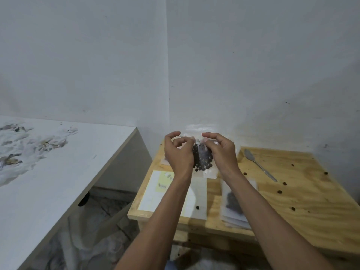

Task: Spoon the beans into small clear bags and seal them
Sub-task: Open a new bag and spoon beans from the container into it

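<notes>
A small clear bag point(204, 173) with dark beans point(203, 162) in its lower part is held upright above the far side of the wooden table point(303, 201). My left hand point(178, 152) pinches its top left edge and my right hand point(221, 151) pinches its top right edge, fingers curled. A metal spoon point(260, 164) lies on the table to the right of my right hand, with nothing in its bowl. Several loose beans point(280, 191) are scattered on the wood.
A stack of clear bags point(233, 203), the top one holding dark beans, lies under my right forearm. A white sheet point(153, 191) with a yellow label lies at the table's left. A white counter point(48, 172) stands to the left. Walls close the corner behind.
</notes>
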The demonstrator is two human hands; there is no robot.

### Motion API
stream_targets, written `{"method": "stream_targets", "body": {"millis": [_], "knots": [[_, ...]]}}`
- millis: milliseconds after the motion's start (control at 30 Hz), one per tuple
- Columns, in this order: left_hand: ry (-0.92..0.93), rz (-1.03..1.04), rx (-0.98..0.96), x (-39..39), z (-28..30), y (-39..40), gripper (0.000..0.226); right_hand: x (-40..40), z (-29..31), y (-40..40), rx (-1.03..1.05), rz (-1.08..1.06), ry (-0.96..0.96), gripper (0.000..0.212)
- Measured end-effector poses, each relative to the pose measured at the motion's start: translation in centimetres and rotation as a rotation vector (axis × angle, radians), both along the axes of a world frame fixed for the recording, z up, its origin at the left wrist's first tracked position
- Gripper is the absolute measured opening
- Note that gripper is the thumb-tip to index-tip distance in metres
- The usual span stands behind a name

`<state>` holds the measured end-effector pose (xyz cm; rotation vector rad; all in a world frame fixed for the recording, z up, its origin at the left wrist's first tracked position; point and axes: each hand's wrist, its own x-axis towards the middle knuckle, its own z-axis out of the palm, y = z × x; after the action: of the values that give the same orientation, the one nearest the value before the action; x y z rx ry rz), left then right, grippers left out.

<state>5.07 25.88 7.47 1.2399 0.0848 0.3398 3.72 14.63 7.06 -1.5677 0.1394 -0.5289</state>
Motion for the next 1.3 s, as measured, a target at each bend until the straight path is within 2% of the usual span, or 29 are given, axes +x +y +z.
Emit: {"method": "stream_targets", "body": {"millis": [133, 233, 333, 433, 533, 633, 933, 1300], "knots": [[-0.008, 0.013, -0.003, -1.0, 0.2, -1.4, 0.035, -0.5, 0.4, -0.4, -0.052, -0.019, -0.027, 0.027], [-0.046, 0.007, 0.043, -1.6, 0.4, -2.0, 0.036, -0.8, 0.6, -1.0, -0.104, -0.059, -0.045, 0.023], [-0.096, 0.020, 0.171, -1.8, 0.2, -2.1, 0.037, -1.1, 0.7, -1.6, -0.144, -0.069, -0.049, 0.021], [-0.090, -0.010, 0.258, -1.9, 0.3, -1.9, 0.028, -1.3, 1.0, -2.2, -0.116, -0.047, -0.049, 0.019], [-0.045, -0.241, 0.216, -1.3, 1.0, -1.2, 0.013, -1.6, 1.4, -2.8, -0.105, -0.031, -0.062, 0.019], [-0.039, -0.363, 0.214, -1.0, 1.2, -0.9, 0.018, -1.6, 1.5, -3.2, -0.116, -0.016, -0.079, 0.016], [0.038, -0.316, 0.030, -0.8, 0.8, -1.5, 0.030, -1.2, 1.0, -2.7, -0.138, -0.068, -0.037, 0.018], [0.098, -0.282, 0.014, 1.0, -2.1, 0.0, 0.027, 0.2, -1.3, -1.2, -0.163, -0.013, 0.035, 0.032]]}}
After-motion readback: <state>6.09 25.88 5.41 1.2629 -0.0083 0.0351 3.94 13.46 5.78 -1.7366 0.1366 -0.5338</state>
